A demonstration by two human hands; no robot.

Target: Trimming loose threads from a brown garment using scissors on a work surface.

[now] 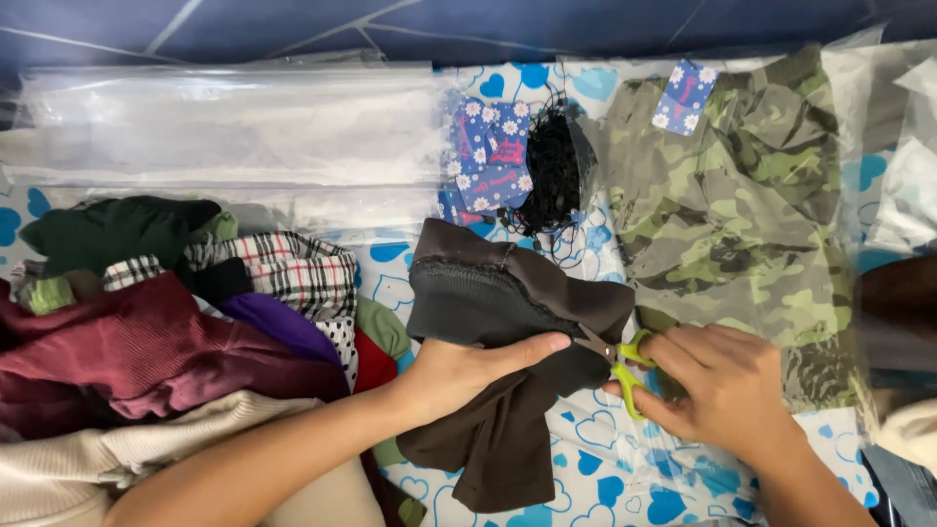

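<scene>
A: What are the two hands doing?

B: The left hand (459, 376) grips a dark brown ribbed knit garment (503, 342), thumb stretched along the top of the fold and the other fingers hidden under the cloth, so the fabric is pinched between them. The right hand (722, 390) holds a small pair of scissors with yellow-green plastic handles (625, 366), its fingers curled shut around the loops.

A: Where does the garment sit relative to the fingers?

B: Its thick hem bulges above the left thumb, and the rest hangs below the palm onto a white sheet printed with blue hearts (605, 468). The scissor blades touch the garment's right edge, just beside the left thumb tip. I cannot tell whether the blades are apart.

A: What surrounds them?

B: To the left, a heap of mixed clothes (176, 322) in maroon, cream, plaid, purple and dark green, lying against the left forearm. Above it, a stack of clear plastic bags (234, 127). Top centre, blue card tags with white flowers (488, 156) beside a tangle of black string loops (551, 171). To the right, green camouflage trousers inside a clear bag (742, 205), just beyond the right hand.
</scene>
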